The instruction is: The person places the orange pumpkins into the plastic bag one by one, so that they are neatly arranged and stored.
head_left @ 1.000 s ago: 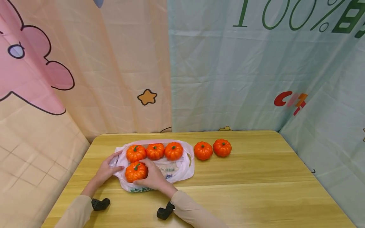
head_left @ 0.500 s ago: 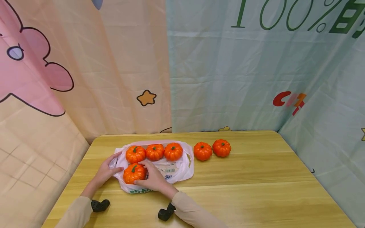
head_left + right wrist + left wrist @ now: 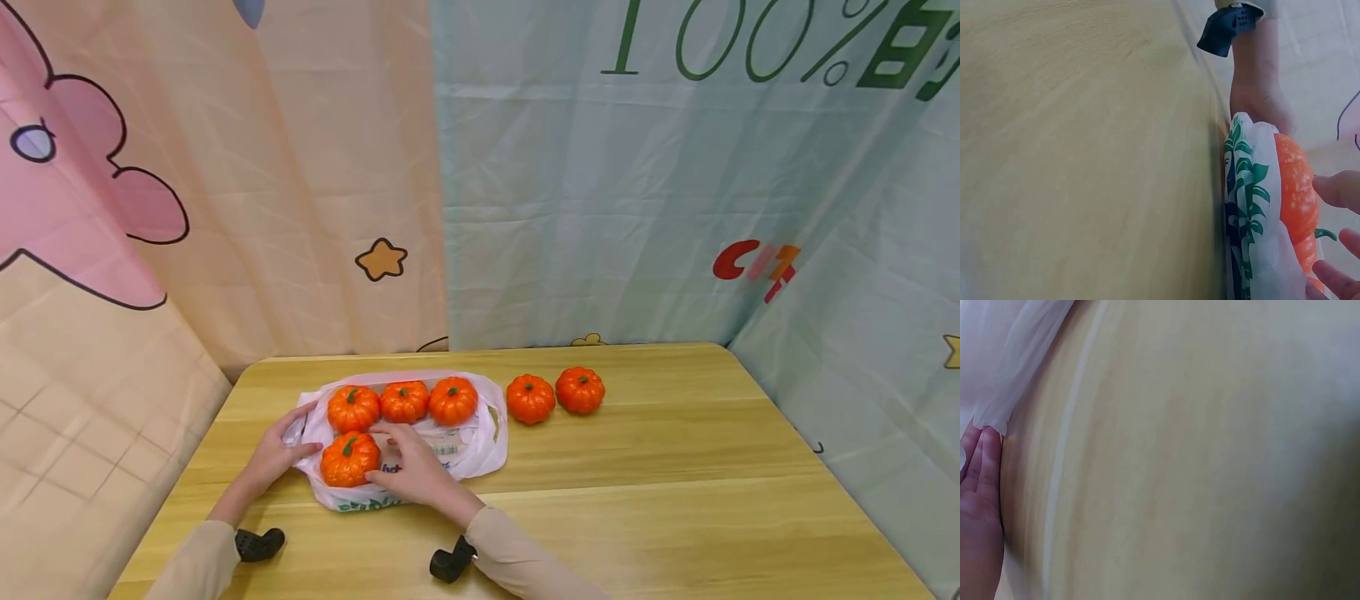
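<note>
A white plastic bag (image 3: 483, 450) with green print lies spread on the table, several orange toy pumpkins sitting in it. My left hand (image 3: 270, 460) holds the bag's left edge; in the left wrist view, the edge (image 3: 1004, 375) hangs over the fingertips. Beside the front pumpkin (image 3: 349, 461) is my right hand (image 3: 420, 473), thumb and fingers spread and nothing gripped. In the right wrist view a gap shows between the thumb (image 3: 1341, 189) and that pumpkin (image 3: 1297, 187). Three pumpkins, including the middle one (image 3: 405, 402), form the bag's back row.
Two more pumpkins, one nearer (image 3: 530, 398) and one farther right (image 3: 580, 389), stand on the wooden table (image 3: 645, 500) just right of the bag. Printed curtains (image 3: 570, 208) hang behind and beside the table. Each wrist carries a black camera mount (image 3: 258, 545).
The front pumpkin has shifted slightly left in the bag. My right hand has let go of it and drawn a little to the right. The left hand stays at the bag's edge.
</note>
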Tool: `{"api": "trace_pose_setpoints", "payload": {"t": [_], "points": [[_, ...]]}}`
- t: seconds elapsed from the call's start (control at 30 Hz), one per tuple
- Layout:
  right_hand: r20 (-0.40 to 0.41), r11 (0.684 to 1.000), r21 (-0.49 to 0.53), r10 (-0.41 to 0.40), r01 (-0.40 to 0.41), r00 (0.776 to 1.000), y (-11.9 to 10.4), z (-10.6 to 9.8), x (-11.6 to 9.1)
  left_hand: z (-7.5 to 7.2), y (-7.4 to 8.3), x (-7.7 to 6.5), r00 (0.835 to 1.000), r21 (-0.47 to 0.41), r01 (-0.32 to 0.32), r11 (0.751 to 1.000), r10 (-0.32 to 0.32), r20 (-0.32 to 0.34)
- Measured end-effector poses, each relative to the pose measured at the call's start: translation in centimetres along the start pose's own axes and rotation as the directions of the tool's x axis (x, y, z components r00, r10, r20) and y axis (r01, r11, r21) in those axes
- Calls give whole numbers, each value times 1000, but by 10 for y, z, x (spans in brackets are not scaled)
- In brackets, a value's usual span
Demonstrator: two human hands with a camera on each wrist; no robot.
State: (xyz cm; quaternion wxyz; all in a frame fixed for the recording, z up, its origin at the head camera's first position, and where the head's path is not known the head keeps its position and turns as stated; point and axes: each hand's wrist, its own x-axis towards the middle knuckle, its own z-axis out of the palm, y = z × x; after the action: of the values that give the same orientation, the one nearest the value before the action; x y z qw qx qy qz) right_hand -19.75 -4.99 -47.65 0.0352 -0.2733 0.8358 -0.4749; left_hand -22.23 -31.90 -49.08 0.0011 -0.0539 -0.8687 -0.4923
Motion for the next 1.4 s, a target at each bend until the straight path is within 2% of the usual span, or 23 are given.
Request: {"api": "trace_pose_setpoints", "payload": {"t": [0.13, 0.5, 0.87, 1.13, 1.4], "points": [[-2, 1000, 14, -28, 28, 1000, 2, -8, -5, 0, 1, -1, 1000, -2, -7, 1000, 7, 3], [-79, 993, -78, -96, 90, 992, 7, -30, -19, 0, -2, 1, 1000, 2, -4, 1000, 4, 4], [-160, 980, -123, -175, 157, 971, 14, -50, -36, 0, -2, 1, 1000, 6, 12, 1000, -12, 4], [-229, 983, -132, -157, 129, 961, 23, -67, -46, 0, -1, -1, 1000, 12, 16, 1000, -16, 8], [-256, 990, -121, -97, 68, 962, 33, -88, -60, 0, -2, 1, 1000, 14, 9, 1000, -9, 9]]}}
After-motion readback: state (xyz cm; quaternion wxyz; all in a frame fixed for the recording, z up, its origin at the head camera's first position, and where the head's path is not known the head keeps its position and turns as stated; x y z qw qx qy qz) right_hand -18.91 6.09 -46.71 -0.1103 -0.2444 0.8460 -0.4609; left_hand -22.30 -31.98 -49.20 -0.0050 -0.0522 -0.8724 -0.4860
